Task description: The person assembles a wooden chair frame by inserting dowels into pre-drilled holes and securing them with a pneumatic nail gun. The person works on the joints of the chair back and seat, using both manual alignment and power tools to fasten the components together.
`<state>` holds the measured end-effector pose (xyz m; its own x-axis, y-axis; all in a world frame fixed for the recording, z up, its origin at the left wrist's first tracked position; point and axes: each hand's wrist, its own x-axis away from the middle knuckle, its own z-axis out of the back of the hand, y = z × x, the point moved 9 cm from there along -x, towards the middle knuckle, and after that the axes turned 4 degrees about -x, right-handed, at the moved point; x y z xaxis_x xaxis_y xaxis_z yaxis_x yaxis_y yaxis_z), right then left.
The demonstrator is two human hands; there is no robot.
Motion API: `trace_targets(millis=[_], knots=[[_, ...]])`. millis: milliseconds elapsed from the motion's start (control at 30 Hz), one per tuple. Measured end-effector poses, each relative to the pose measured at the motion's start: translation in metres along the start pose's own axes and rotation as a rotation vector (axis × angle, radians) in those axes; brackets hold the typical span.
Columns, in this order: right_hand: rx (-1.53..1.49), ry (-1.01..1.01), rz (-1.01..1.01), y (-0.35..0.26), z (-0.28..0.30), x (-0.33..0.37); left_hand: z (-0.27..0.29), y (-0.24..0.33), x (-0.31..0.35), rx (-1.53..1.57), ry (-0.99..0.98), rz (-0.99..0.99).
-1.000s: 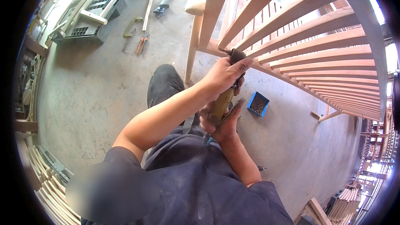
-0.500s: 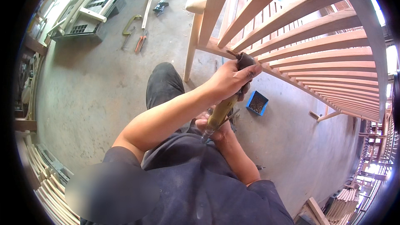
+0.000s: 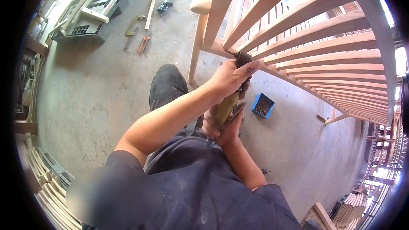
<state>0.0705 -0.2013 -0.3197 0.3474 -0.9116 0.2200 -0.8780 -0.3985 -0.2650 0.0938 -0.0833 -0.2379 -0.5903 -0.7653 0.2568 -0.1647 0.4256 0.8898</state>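
A handheld angle drill (image 3: 225, 110) with an olive-yellow body and a dark angled head is held in front of my thighs. Its bit points away from me and to the left, close to the lower rail of a slatted wooden bench (image 3: 294, 59). My left hand (image 3: 230, 79) is closed round the dark head end, thumb along its right side. Lower down, my right hand (image 3: 228, 132) wraps the rear of the body. A slim metal lever lies along the body beside the right thumb. I cannot tell whether the bit touches the wood.
On the concrete floor, a blue box (image 3: 263, 105) of screws stands right of the drill. To the far left lie orange-handled pliers (image 3: 144, 44), a green clamp (image 3: 133, 27), a wooden strip (image 3: 153, 6) and a bar clamp (image 3: 168, 2). Wooden parts (image 3: 49, 189) are stacked at lower left.
The drill's head and my left hand have shifted slightly left. My right hand has moved up along the body, its thumb now extended beside the lever.
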Motion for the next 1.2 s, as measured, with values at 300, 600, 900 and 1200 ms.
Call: trace_targets(millis=[300, 600, 900, 1200], knots=[[0.045, 0.034, -0.036, 0.0, -0.001, -0.005, 0.007, -0.003, -0.005, 0.021, 0.023, -0.008], [0.045, 0.043, 0.03, -0.004, -0.002, -0.005, 0.006, 0.005, -0.006, 0.019, 0.021, 0.009], [0.029, 0.011, 0.128, -0.022, -0.041, -0.054, 0.006, 0.066, -0.01, -0.29, -0.063, -0.29], [-0.126, -0.047, 0.113, -0.013, -0.049, -0.081, 0.024, 0.075, -0.018, -0.529, 0.081, -0.217]])
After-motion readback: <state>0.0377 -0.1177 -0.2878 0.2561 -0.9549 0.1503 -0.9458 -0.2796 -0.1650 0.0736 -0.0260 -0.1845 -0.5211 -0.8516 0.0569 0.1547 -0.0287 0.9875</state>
